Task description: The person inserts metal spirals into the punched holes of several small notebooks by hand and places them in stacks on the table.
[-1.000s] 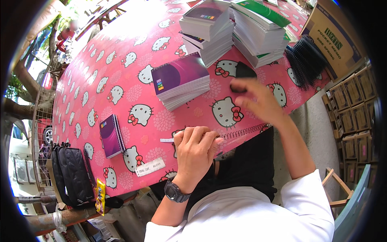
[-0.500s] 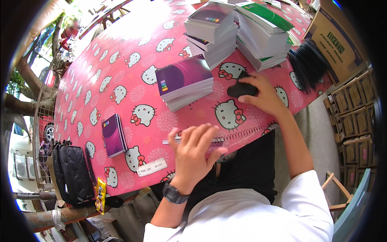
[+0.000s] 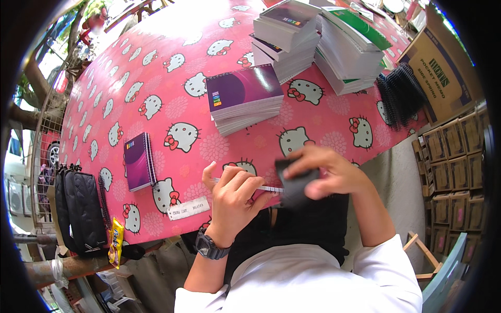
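At the table's near edge my left hand, with a black watch on its wrist, grips a thin spiral notebook seen edge-on; most of it is behind the fingers. My right hand is closed on a black, block-like object, smeared by motion, whose kind I cannot make out. That object is at the notebook's right end, over where the wire coil was visible earlier. To the left lies a purple spiral notebook. A stack of purple notebooks sits beyond my hands.
Taller stacks of purple notebooks and green notebooks stand at the back. Black wire coils lie beside a cardboard box. A paper strip, black bag and yellow packet line the near left.
My right hand has lifted the black object off the table and brought it left and nearer, to the notebook's right end. My left hand keeps its hold on the notebook. The view has shifted slightly.
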### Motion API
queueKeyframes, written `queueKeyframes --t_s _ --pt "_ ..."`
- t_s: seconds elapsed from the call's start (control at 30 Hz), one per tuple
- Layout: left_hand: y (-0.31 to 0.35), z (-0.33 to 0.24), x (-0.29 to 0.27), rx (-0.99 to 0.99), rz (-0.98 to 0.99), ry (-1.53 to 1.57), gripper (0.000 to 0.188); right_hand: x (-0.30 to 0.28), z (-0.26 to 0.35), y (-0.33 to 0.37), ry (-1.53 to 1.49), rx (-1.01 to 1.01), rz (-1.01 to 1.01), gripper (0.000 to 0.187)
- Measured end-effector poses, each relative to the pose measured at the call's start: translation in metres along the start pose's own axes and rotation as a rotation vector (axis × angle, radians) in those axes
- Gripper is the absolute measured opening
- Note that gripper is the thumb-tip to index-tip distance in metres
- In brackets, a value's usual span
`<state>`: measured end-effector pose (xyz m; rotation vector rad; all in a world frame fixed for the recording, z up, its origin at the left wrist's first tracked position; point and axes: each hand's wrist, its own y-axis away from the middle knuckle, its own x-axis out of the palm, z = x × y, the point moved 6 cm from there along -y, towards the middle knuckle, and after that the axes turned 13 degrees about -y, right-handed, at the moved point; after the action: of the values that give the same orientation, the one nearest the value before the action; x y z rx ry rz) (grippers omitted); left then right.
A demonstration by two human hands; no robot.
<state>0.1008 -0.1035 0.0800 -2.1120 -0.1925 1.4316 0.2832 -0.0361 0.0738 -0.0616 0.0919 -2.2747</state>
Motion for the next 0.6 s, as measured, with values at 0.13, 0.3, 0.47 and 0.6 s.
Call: queueKeyframes --t_s 0.13,0.3,0.47,0.6 --pt "0.001 0.006 -0.005 -0.066 0.01 0.053 0.046 0.002 0.005 -0.013 0.153 -0.013 -0.034 0.047" --pt "-0.002 0.014 -0.017 -0.189 -0.132 0.06 0.077 -0.002 -0.008 -0.02 0.268 0.073 -0.146 0.047" --pt "0.041 0.052 0.034 -0.516 -0.111 0.848 0.066 0.023 0.0 -0.025 -0.052 -0.014 -0.004 0.047" --pt "0.04 0.054 0.047 -0.523 0.031 0.953 0.053 0.014 -0.002 -0.036 0.148 0.037 -0.038 0.05"
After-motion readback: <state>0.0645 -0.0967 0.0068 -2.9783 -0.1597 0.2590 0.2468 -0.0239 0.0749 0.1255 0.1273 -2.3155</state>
